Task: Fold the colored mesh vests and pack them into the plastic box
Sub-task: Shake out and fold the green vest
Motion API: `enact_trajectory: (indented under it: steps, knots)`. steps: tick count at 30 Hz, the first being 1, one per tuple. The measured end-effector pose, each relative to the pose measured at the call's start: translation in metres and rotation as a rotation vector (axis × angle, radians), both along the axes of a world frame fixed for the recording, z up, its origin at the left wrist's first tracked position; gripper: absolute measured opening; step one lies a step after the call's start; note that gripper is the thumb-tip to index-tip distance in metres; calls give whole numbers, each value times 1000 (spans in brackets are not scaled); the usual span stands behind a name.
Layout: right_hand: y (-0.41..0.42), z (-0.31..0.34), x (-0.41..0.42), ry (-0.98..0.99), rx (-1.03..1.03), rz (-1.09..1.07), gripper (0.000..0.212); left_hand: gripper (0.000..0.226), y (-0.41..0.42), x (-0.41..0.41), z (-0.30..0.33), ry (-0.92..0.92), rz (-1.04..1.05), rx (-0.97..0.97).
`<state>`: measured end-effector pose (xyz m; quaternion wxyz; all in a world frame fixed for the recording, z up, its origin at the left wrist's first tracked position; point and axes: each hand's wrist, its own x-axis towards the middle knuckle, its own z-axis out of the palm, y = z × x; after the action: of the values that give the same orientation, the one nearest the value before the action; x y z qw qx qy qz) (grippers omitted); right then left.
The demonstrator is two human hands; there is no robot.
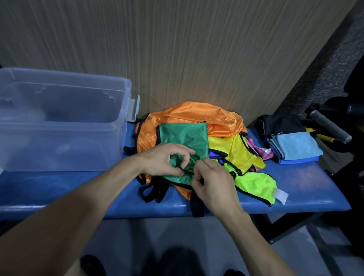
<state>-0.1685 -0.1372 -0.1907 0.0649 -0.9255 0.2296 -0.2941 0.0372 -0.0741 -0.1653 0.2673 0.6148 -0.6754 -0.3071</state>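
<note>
Both the left hand (164,159) and right hand (211,183) pinch the near edge of the crumpled, black-trimmed green vest (184,138), its shiny mesh spreading beyond the fingers over the orange vest (191,114) on the desk (302,185).

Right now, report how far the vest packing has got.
Done: nothing that I can see; no coloured vest shows inside the plastic box. In hand: the left hand and right hand both pinch the green vest on top of the pile. Left: the orange vest, yellow vest and lime vest lie loose on the blue bench.
</note>
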Motion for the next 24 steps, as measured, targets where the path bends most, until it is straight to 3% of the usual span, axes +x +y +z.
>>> enact_trajectory:
  steps: [9, 16, 24]
  knots:
    - [-11, -16, -16, 4, 104, -42, 18, 29, 2, 3, 1, -11, 26, 55]
    - [-3, -20, -20, 40, -40, 35, 18, 31, 2, 6, -3, -43, 13, 78]
    - [-6, -30, -30, 4, 94, -48, 14, 36, 2, 10, -4, -47, 6, 87]
